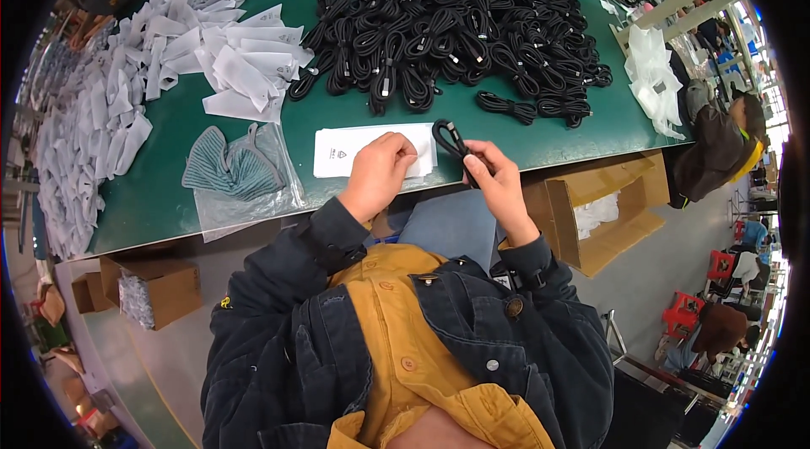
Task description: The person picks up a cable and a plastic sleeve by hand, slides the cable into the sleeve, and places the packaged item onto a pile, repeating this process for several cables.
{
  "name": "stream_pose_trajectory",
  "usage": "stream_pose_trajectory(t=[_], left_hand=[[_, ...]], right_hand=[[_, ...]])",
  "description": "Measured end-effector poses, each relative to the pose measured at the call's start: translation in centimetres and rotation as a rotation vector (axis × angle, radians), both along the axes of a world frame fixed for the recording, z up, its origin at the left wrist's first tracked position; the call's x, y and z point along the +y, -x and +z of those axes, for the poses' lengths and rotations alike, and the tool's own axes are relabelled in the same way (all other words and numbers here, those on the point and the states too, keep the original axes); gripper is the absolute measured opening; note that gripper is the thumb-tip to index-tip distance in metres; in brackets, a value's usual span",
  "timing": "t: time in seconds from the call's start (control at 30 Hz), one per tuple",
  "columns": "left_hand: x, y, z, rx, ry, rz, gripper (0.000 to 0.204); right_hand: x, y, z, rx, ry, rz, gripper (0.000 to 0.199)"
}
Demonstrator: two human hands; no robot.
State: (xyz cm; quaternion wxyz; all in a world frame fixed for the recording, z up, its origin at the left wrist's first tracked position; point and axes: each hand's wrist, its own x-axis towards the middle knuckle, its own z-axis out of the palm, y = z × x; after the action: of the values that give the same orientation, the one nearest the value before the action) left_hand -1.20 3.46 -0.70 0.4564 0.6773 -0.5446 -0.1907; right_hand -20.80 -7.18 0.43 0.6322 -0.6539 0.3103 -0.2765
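Observation:
A bundled black cable (450, 138) with metal plugs is held in my right hand (502, 187), between thumb and fingers, just past the right end of a stack of flat white bags (336, 154). My left hand (381, 172) rests over that stack near the table's front edge. Its fingers are curled together and pinch at the top bag near its right end; the fingertips partly hide the grip. Beyond my hands lies a large heap of similar bundled black cables (456, 18). Two bundles (506, 107) lie apart at the heap's near side.
Many filled white bags (101, 128) cover the left of the green table (169, 196). A teal ribbed cloth (232, 164) lies on a clear plastic bag (291, 183). Crumpled white plastic (654, 78) lies at the right edge. Open cardboard boxes (624, 225) (173, 293) stand below the table.

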Motion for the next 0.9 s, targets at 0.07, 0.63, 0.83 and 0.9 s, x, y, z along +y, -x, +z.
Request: stream_pose_trajectory(t=[0.07, 0.63, 0.83, 0.9], left_hand=[[0.0, 0.0, 0.3, 0.090, -0.023, -0.004, 0.006], [1.2, -0.1, 0.9, 0.112, 0.087, -0.047, 0.007], [1.4, -0.5, 1.8, 0.026, 0.168, -0.100, 0.007], [1.6, -0.7, 1.7, 0.069, 0.156, -0.093, 0.007]], right_hand=[[0.4, 0.2, 0.3, 0.002, -0.050, 0.048, 0.028], [1.2, 0.0, 1.8, 0.264, 0.695, 0.143, 0.030], [0.5, -0.1, 1.5, 0.185, 0.378, 0.164, 0.024], [0.3, 0.1, 1.3, 0.203, -0.344, 0.183, 0.024]])
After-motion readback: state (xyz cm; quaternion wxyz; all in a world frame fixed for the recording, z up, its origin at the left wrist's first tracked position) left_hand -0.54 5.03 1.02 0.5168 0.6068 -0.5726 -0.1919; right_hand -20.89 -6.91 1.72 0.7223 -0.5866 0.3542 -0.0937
